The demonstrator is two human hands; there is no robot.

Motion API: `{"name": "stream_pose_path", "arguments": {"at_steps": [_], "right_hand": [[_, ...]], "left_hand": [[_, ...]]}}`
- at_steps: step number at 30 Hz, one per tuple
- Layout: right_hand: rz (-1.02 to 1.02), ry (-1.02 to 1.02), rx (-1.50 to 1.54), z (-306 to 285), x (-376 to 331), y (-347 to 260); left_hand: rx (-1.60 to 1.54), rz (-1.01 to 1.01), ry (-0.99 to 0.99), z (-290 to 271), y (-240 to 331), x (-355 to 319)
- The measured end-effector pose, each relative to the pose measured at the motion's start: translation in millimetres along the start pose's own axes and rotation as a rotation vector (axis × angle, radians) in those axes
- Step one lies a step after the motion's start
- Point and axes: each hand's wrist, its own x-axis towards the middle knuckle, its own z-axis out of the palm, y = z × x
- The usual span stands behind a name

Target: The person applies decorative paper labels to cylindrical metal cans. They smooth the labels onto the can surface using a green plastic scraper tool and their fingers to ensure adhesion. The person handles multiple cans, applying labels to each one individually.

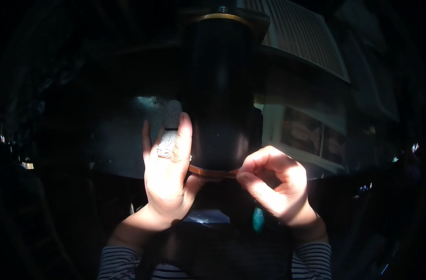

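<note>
A narrow orange-brown strip (208,172) runs along the lower edge of a tall black cylinder (217,93). At the strip's right end, my right hand (278,184) pinches it between thumb and forefinger. My left hand (171,163) stands upright left of the cylinder, with its fingers stretched out. Its thumb reaches to the strip's left end and seems to touch it from below. A pale knitted sleeve (168,140) covers one finger of that hand. What the strip belongs to is lost in the dark.
A gold-coloured band (222,17) rings the top of the cylinder. Far right, a striped panel (301,35) catches light above a pale framed panel (301,130). Below the right hand hangs a small green object (258,219). Most surroundings are too dark to make out.
</note>
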Motion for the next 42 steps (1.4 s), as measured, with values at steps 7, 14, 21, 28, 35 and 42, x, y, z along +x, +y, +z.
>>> {"name": "stream_pose_path", "arguments": {"at_steps": [7, 14, 21, 28, 35, 42], "right_hand": [[-0.209, -0.043, -0.096, 3.0, 0.7, 14.4], [-0.344, 0.14, -0.02, -4.8, -15.0, 36.1], [-0.63, 0.169, -0.579, -2.9, -16.0, 37.4], [-0.973, 0.321, -0.851, 7.5, -5.7, 62.7], [-0.768, 0.158, -0.659, 4.3, -8.1, 55.1], [-0.915, 0.254, -0.763, 3.2, -5.8, 61.9]], "left_hand": [[0.135, 0.095, 0.09, -1.9, 8.0, -46.1], [0.411, 0.284, 0.322, 32.1, 22.7, -30.8], [-0.501, -0.133, -0.079, -20.6, 10.4, 11.4], [-0.5, -0.255, -0.261, -16.3, 14.3, 23.7], [-0.611, -0.337, -0.279, -17.3, 15.3, 26.9], [-0.557, -0.222, -0.364, -19.4, 9.1, 21.3]]}}
